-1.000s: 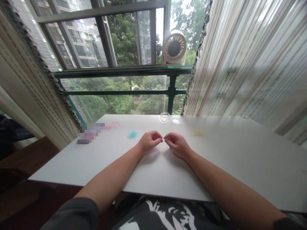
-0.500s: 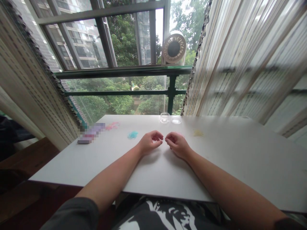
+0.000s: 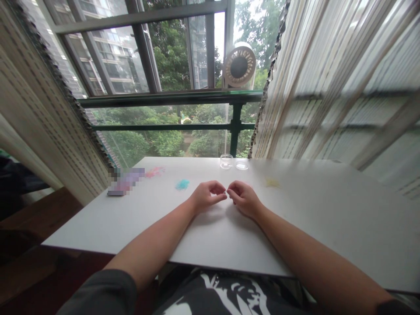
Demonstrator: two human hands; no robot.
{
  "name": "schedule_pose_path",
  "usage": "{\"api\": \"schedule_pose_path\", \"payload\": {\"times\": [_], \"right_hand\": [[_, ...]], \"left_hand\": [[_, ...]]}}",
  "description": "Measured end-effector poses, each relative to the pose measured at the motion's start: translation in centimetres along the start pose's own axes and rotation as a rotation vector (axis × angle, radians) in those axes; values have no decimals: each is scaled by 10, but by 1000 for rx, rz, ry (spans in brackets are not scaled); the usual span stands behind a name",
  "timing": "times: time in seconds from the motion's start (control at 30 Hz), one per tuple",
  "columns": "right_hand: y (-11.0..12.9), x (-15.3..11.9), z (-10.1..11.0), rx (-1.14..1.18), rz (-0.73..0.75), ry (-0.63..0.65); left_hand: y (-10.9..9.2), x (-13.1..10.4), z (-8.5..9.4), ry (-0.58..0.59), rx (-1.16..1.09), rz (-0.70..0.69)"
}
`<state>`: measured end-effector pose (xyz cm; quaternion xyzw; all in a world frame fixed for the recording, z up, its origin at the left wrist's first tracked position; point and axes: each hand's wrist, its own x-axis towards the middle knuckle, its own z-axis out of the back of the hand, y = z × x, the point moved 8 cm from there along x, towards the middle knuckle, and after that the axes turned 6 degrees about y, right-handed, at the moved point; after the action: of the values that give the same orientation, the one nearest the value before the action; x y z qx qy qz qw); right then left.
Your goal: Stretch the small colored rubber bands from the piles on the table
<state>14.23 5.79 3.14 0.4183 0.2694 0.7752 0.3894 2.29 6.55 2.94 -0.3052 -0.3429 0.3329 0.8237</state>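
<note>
Both hands, left (image 3: 206, 196) and right (image 3: 243, 197), rest on the table (image 3: 328, 218), fingers curled, tips nearly meeting; any held thing too small to tell.

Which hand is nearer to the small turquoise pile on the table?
Left. The left hand rests just right of the turquoise pile; the right hand lies farther right, beyond the left one.

Both bare forearms reach forward and angle inward, so the hands meet near the middle. The left hand (image 3: 206, 197) lies on its outer edge, its fingers (image 3: 219, 188) curled in toward the thumb. The right hand (image 3: 244, 199) mirrors it, fingers bent and pinched. The fingertips of the two hands nearly touch; whether they grip anything cannot be told.
</note>
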Motion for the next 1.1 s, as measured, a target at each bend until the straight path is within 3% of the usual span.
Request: {"api": "schedule_pose_path", "payload": {"times": [0.3, 1.1], "right_hand": [[2, 0, 0, -21, 2, 13], [0, 2, -1, -17, -10, 14]], "left_hand": [[4, 1, 5, -53, 75, 23], [9, 3, 6, -37, 58, 41]]}}
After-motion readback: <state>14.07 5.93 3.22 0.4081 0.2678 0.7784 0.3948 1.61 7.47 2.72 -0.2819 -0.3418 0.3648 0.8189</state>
